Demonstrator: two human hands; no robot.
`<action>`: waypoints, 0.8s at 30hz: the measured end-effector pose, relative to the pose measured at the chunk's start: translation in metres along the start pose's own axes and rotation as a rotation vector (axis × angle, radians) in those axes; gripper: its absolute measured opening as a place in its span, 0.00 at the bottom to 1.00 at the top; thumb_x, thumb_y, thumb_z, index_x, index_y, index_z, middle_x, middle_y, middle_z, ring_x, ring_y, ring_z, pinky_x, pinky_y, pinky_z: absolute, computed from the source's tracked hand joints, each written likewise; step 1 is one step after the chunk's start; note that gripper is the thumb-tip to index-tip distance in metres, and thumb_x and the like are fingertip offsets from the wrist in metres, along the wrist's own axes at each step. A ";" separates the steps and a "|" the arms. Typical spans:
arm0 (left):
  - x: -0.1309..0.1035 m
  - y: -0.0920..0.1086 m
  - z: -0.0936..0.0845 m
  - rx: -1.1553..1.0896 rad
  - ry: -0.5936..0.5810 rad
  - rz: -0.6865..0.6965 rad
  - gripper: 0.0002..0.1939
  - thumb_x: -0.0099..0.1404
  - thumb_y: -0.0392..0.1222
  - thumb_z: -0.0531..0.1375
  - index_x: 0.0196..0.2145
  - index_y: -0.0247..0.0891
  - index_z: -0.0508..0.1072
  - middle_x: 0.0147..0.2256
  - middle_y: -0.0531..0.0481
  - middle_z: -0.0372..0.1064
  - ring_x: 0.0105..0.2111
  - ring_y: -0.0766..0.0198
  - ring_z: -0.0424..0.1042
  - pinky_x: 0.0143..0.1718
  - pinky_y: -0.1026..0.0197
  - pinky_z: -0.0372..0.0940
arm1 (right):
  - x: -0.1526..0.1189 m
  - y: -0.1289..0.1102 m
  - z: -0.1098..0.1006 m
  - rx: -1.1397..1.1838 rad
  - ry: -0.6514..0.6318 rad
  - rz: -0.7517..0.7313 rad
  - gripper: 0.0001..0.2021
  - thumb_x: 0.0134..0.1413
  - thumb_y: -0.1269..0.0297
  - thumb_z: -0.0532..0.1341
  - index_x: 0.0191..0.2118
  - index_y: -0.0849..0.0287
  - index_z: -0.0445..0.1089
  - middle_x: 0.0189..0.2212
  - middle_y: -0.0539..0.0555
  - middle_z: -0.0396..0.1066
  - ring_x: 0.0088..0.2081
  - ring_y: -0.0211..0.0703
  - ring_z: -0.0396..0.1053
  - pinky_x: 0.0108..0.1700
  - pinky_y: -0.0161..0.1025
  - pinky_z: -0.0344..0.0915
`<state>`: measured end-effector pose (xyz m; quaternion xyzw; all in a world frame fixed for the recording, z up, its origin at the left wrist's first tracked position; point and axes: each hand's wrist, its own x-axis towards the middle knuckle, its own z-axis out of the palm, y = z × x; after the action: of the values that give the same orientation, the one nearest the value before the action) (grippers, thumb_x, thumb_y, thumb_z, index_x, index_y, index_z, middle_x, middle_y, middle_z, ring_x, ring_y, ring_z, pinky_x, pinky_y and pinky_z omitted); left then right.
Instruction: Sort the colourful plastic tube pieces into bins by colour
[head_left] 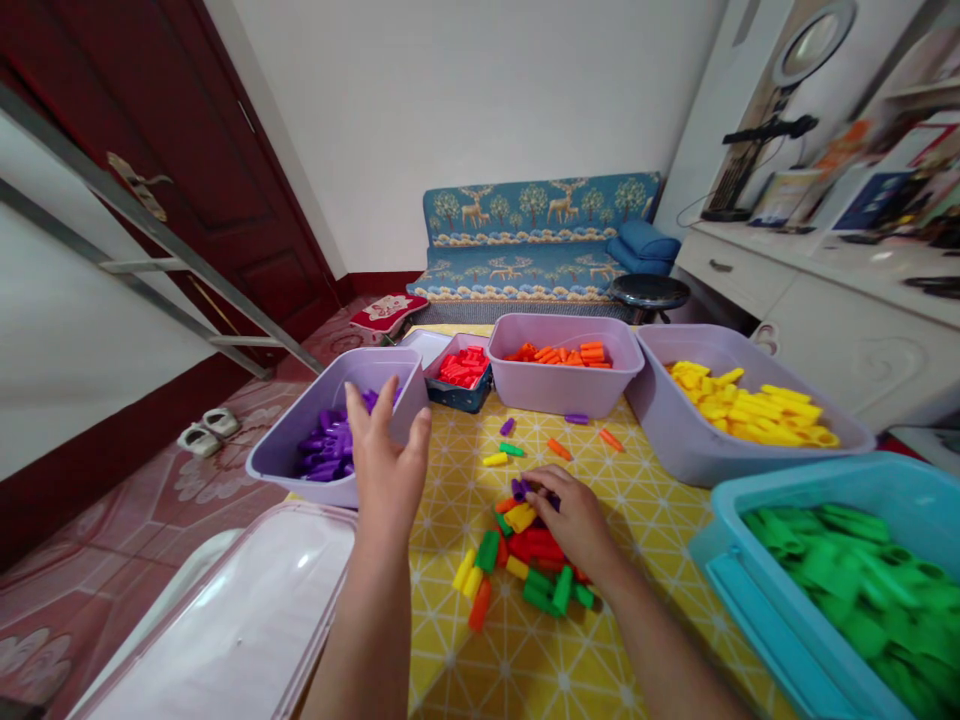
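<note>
My left hand [386, 455] is raised at the near side of a lilac bin [266, 462] of purple plastic pieces [328, 440]. Its fingers are spread and hold nothing. Over a mixed pile on the table, my right hand [574, 515] has its fingertips closed on a small purple tube-like piece [519, 489]. Red pieces [536, 546], green pieces [487, 552], yellow pieces [520, 517] and orange pieces [480, 605] lie below and beside that hand, partly hidden by it. They look like short hollow caps.
Around the yellow-patterned tablecloth [450, 470] stand a small dark box [457, 394] of red pieces, a lilac bin [555, 385] of orange, another lilac bin [675, 440] of yellow, and a turquoise bin [772, 590] of green. A clear lid [247, 620] lies at near left.
</note>
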<state>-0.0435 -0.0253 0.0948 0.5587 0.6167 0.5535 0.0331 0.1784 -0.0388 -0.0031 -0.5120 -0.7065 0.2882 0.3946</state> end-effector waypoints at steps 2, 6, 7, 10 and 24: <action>-0.004 0.008 0.007 -0.032 -0.060 0.047 0.21 0.60 0.45 0.60 0.51 0.41 0.70 0.61 0.41 0.53 0.61 0.50 0.55 0.57 0.49 0.57 | 0.000 -0.001 0.000 0.009 0.002 -0.015 0.12 0.54 0.71 0.55 0.40 0.55 0.73 0.39 0.53 0.72 0.41 0.42 0.70 0.46 0.41 0.64; -0.021 0.011 0.030 -0.215 -0.496 -0.055 0.15 0.59 0.43 0.60 0.44 0.37 0.75 0.42 0.42 0.73 0.36 0.58 0.74 0.35 0.59 0.70 | 0.000 0.002 0.001 -0.002 0.060 0.013 0.11 0.56 0.69 0.54 0.38 0.56 0.73 0.37 0.54 0.73 0.40 0.43 0.70 0.45 0.41 0.65; -0.028 0.008 0.037 -0.230 -0.616 -0.082 0.16 0.57 0.42 0.61 0.43 0.36 0.75 0.41 0.41 0.74 0.33 0.59 0.74 0.31 0.60 0.69 | 0.000 0.004 0.002 -0.009 0.084 0.027 0.10 0.56 0.69 0.54 0.37 0.56 0.73 0.36 0.54 0.74 0.39 0.43 0.70 0.44 0.41 0.65; -0.048 -0.004 0.057 -0.209 -0.883 0.002 0.22 0.49 0.37 0.66 0.44 0.39 0.75 0.41 0.44 0.74 0.32 0.60 0.73 0.32 0.61 0.67 | 0.000 0.007 0.003 -0.004 0.127 0.040 0.10 0.56 0.69 0.54 0.36 0.56 0.73 0.35 0.53 0.74 0.38 0.43 0.71 0.43 0.40 0.65; -0.064 -0.018 0.076 -0.080 -0.916 0.130 0.14 0.57 0.34 0.56 0.40 0.37 0.76 0.38 0.43 0.71 0.38 0.58 0.69 0.39 0.60 0.62 | -0.002 0.006 0.002 0.016 0.126 0.049 0.10 0.55 0.68 0.53 0.38 0.55 0.71 0.36 0.53 0.73 0.38 0.43 0.71 0.41 0.41 0.67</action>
<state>0.0184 -0.0189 0.0153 0.7815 0.4802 0.2740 0.2890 0.1799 -0.0384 -0.0098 -0.5429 -0.6653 0.2705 0.4352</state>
